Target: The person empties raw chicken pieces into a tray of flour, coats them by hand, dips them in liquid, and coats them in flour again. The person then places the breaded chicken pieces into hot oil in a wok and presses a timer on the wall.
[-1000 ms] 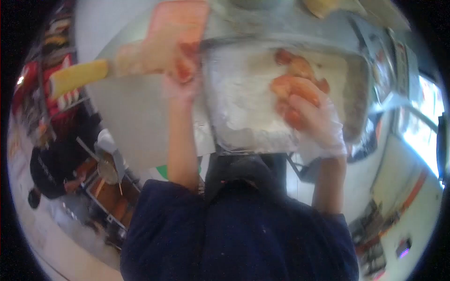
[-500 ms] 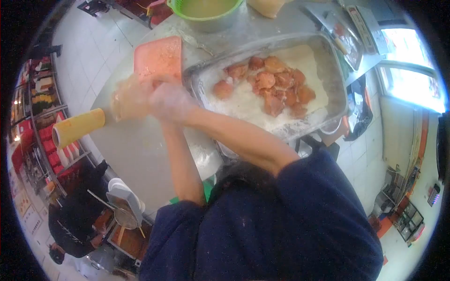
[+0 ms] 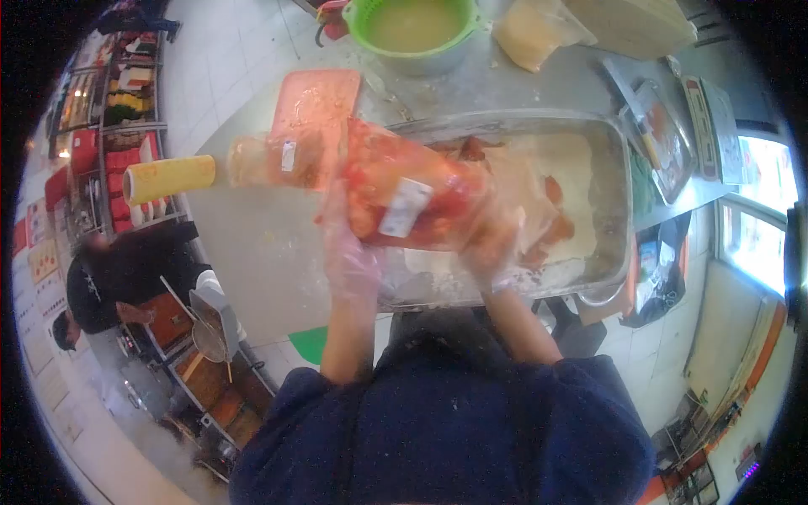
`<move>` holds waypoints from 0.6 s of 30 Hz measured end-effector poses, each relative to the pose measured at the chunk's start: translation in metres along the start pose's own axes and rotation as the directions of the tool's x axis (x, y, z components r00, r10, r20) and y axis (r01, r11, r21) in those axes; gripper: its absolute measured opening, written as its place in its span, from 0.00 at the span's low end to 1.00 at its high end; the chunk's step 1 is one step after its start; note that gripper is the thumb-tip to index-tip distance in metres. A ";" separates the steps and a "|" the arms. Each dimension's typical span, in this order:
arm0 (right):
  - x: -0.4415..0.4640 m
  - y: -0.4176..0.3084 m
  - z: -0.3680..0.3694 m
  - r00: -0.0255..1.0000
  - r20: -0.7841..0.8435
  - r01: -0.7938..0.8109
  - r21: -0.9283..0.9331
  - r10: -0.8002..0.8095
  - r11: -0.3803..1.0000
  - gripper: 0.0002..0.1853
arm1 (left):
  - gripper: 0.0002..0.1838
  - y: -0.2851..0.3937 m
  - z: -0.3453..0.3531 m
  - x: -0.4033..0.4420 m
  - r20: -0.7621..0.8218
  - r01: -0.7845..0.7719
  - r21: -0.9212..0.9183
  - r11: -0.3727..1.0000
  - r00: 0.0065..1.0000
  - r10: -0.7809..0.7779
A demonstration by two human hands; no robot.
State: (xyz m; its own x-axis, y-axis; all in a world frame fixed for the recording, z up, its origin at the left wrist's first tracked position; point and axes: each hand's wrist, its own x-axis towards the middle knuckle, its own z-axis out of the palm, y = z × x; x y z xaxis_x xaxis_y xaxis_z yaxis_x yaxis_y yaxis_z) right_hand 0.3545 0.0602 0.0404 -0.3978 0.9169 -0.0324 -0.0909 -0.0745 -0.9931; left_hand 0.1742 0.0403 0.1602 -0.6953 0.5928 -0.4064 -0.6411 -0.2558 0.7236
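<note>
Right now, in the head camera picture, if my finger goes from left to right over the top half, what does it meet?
Yellow roll → pink tray → green basket → bag of powder → bright window.

"Can you read anything on the big bag (image 3: 446,172)?"

"No. There's a white label (image 3: 406,208) on its side, but the print is too blurred to make out."

"And the smaller bag (image 3: 252,160), beside the yellow roll (image 3: 171,179)?"

"It has a small tag (image 3: 288,156) with dark marks, none of them legible."

"What about the black shirt (image 3: 105,278) at the left?"

"Pale marks on it, too small to read. Same with the posters (image 3: 42,263) on the wall: no word or number comes clear."
</note>
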 end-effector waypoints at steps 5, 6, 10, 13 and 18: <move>0.037 -0.028 -0.030 0.959 0.072 -0.176 0.908 0.273 0.380 0.30 | 0.22 -0.037 0.070 -0.056 0.135 -0.298 0.454 0.840 0.955 0.265; 0.042 -0.026 -0.036 0.937 0.144 -0.237 0.931 0.318 0.278 0.30 | 0.20 -0.046 0.079 -0.064 0.172 -0.350 0.491 0.798 0.937 0.305; 0.040 -0.019 -0.064 0.936 0.098 -0.262 0.836 0.339 0.482 0.27 | 0.19 -0.040 0.102 -0.083 0.063 -0.112 0.686 0.719 0.994 0.094; 0.030 -0.027 -0.068 0.953 0.120 -0.276 0.727 0.279 0.629 0.27 | 0.23 -0.044 0.108 -0.091 -0.120 0.133 0.985 -0.114 0.987 0.111; 0.026 -0.047 -0.076 0.992 0.071 -0.125 0.475 0.103 0.871 0.25 | 0.27 -0.057 0.075 -0.075 0.074 -0.160 0.953 0.256 0.946 0.316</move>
State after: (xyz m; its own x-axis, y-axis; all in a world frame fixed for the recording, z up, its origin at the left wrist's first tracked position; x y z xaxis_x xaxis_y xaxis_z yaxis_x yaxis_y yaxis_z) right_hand 0.4177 0.1170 0.0776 -0.4692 0.8740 -0.1264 -0.4632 -0.3655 -0.8074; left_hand 0.2869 0.0677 0.1910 -0.8361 0.5364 -0.1148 0.2566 0.5674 0.7824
